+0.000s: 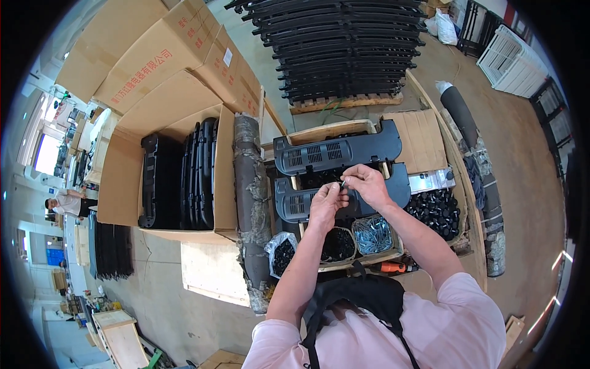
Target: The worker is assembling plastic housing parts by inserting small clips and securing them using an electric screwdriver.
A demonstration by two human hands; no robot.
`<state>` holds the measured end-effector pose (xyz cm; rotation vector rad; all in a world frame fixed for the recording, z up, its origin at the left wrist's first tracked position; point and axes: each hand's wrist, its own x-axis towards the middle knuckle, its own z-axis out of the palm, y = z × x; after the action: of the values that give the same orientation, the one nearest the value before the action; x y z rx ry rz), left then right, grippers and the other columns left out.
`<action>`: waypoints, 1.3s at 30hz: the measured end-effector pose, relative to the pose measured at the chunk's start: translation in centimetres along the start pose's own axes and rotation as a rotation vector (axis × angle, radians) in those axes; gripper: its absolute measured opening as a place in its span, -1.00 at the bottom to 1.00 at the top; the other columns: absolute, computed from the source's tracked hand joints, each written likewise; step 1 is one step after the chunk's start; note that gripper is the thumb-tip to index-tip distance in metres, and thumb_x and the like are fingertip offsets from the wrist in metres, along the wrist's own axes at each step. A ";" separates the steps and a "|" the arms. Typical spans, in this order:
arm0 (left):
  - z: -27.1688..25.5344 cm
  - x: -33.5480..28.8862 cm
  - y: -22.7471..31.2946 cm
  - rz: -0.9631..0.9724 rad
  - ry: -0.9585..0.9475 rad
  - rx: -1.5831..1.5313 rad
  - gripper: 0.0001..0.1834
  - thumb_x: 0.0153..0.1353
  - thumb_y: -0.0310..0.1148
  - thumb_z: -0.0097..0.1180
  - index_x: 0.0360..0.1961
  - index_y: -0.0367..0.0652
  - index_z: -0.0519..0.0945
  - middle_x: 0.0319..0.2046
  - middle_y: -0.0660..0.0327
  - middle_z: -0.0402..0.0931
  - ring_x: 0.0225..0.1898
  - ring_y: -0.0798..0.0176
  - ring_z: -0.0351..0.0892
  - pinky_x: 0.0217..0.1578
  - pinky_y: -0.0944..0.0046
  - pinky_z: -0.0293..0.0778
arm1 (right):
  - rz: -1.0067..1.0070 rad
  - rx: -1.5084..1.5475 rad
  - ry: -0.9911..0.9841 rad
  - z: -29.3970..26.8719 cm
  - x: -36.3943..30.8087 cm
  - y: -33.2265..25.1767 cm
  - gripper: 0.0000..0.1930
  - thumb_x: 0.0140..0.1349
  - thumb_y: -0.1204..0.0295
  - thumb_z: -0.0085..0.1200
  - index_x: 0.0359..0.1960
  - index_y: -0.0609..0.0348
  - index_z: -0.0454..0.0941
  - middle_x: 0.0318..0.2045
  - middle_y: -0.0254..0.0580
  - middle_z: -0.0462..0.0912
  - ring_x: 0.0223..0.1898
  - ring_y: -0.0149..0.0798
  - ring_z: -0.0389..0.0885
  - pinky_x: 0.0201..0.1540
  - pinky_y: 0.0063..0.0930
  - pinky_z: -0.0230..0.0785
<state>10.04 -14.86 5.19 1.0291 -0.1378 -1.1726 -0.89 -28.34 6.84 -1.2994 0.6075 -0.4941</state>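
Head view: both hands, left hand [326,200] & right hand [367,183], pinched prob. a small screw [343,182]; light, stiff, slippery, best held by shank

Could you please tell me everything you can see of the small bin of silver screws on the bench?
The bin of silver screws is a small open container heaped with shiny metal screws lying loose at all angles. It sits at the workbench's near edge, beside a bin of black parts on its left, below the black vented panel. Neither hand touches it.
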 end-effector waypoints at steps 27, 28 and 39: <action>-7.0 1.0 6.6 0.922 0.164 1.373 -0.68 -0.13 -0.31 0.47 -0.27 0.03 0.70 0.05 0.18 0.55 0.20 -0.06 0.45 0.18 -0.09 0.34 | -0.285 -0.851 -0.261 4.5 4.5 0.3 -0.85 0.22 0.39 0.24 -0.26 0.19 0.71 -0.32 -0.10 0.73 -0.24 -0.08 0.69 -0.13 -0.23 0.52; -7.2 1.3 6.8 0.907 0.214 1.424 -0.67 -0.13 -0.30 0.49 -0.25 0.08 0.70 0.16 0.19 0.50 0.34 -0.06 0.33 0.29 -0.14 0.21 | -0.368 -0.907 -0.249 5.1 5.0 0.2 -0.86 0.20 0.38 0.25 -0.29 0.17 0.71 -0.32 -0.11 0.71 -0.22 -0.02 0.66 -0.10 -0.18 0.49; -9.2 5.7 6.9 0.771 0.204 1.464 -0.66 -0.01 -0.34 0.44 -0.15 0.10 0.70 0.32 0.14 0.41 0.51 -0.07 0.13 0.50 -0.22 -0.08 | -0.486 -1.055 -0.122 6.6 8.8 2.3 -0.91 0.11 0.39 0.30 -0.39 0.08 0.71 -0.30 -0.24 0.61 -0.09 -0.06 0.54 0.03 -0.15 0.35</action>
<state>22.60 -13.96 2.69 2.0580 -1.2354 -0.0776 10.12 -28.77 4.45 -2.4952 0.4417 -0.4895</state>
